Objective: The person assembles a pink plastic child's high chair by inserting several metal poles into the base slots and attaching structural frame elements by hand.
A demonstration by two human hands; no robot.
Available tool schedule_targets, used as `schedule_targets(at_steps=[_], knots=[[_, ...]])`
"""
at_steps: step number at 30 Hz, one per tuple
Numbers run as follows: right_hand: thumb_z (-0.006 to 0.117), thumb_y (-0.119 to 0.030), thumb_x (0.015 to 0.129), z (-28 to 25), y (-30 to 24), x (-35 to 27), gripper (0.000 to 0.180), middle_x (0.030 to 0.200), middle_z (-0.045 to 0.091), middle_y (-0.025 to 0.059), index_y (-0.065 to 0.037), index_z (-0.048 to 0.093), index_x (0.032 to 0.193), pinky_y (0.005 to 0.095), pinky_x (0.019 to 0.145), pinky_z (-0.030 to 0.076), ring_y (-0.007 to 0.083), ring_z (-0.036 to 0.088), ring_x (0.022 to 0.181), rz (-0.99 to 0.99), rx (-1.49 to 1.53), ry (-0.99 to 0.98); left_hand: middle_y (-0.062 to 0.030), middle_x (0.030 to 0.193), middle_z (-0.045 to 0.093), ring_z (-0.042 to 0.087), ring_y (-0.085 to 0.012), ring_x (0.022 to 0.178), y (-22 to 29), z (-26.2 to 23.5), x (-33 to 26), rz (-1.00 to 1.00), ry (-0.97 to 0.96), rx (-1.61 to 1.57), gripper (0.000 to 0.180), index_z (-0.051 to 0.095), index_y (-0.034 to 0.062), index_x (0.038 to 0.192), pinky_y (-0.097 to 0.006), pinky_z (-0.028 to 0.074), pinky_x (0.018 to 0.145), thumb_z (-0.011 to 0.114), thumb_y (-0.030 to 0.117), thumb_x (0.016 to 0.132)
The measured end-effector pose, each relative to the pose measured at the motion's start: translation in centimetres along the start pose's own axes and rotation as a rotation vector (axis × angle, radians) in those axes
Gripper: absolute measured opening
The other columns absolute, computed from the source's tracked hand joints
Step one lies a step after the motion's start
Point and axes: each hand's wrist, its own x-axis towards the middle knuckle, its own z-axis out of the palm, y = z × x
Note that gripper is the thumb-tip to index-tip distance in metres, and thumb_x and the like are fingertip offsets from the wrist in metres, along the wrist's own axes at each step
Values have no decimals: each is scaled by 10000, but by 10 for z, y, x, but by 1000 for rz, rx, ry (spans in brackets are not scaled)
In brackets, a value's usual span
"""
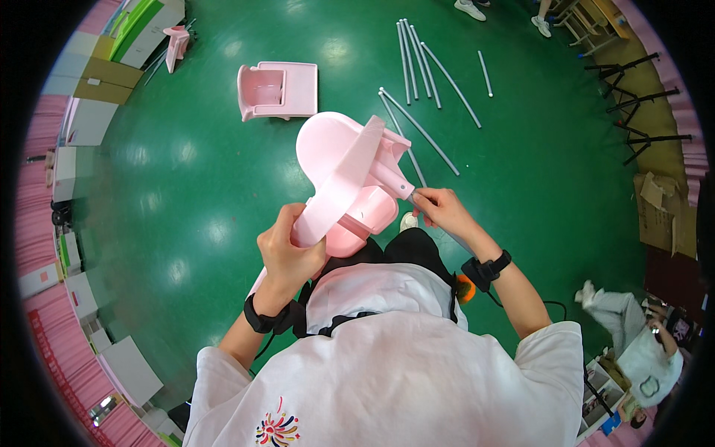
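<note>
In front of my lap is a pink plastic high chair seat [322, 143], tilted, with a broad curved band across it. My left hand [285, 249] is closed round the lower end of that band. A pink leg socket [392, 181] sticks out toward the right. At its mouth my right hand [445, 212] pinches a grey tube [456, 240], which runs back beneath my right forearm. How far the tube sits inside the socket cannot be made out. Beyond lies a second pink seat with a tray [302, 88], on the green floor.
Several loose grey tubes [450, 83] lie ahead to the right. Another pink seat [176, 46] is at the far left by the cabinets [91, 119]. Black stands [631, 112] and a cardboard box [655, 223] line the right side. Another person [646, 357] is at lower right.
</note>
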Motion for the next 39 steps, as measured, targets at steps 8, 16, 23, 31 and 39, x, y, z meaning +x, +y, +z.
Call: schedule_targets(at_steps=[8, 16, 23, 31, 39], knots=[[503, -277, 989, 1, -1, -7, 312, 757, 667, 15, -22, 669, 922, 227, 472, 424, 59, 534, 536, -8, 38, 9, -132, 698, 641, 629, -186, 551, 5, 0, 1, 6, -8, 2, 279, 619, 4, 922, -261, 480, 528, 706, -3, 657], [531, -311, 979, 2, 0, -7, 352, 711, 654, 28, -3, 690, 920, 230, 452, 443, 76, 574, 519, -17, 61, 43, -137, 709, 650, 650, -203, 571, 6, 2, 1, -2, -11, 7, 290, 621, 5, 924, -265, 491, 541, 714, 3, 649], [556, -303, 963, 3, 0, -5, 341, 690, 651, 36, 6, 693, 928, 239, 455, 456, 87, 584, 516, -9, 18, 82, -139, 715, 650, 651, -202, 578, 6, 2, 0, -21, -17, 11, 298, 622, 7, 929, -268, 491, 542, 715, 7, 646], [579, -267, 944, 4, -3, -4, 304, 668, 647, 40, 11, 699, 916, 245, 452, 454, 95, 577, 492, -1, -6, 114, -86, 679, 624, 608, -120, 563, 5, 2, -1, 1, -5, 18, 276, 607, 3, 899, -226, 469, 534, 729, -7, 651], [596, -269, 927, 5, -3, -4, 301, 646, 641, 42, 11, 705, 910, 252, 443, 427, 84, 548, 474, -3, 0, 135, -133, 698, 640, 635, -188, 560, 6, 2, -1, -11, -3, 10, 286, 620, 4, 922, -265, 484, 531, 715, 11, 653]])
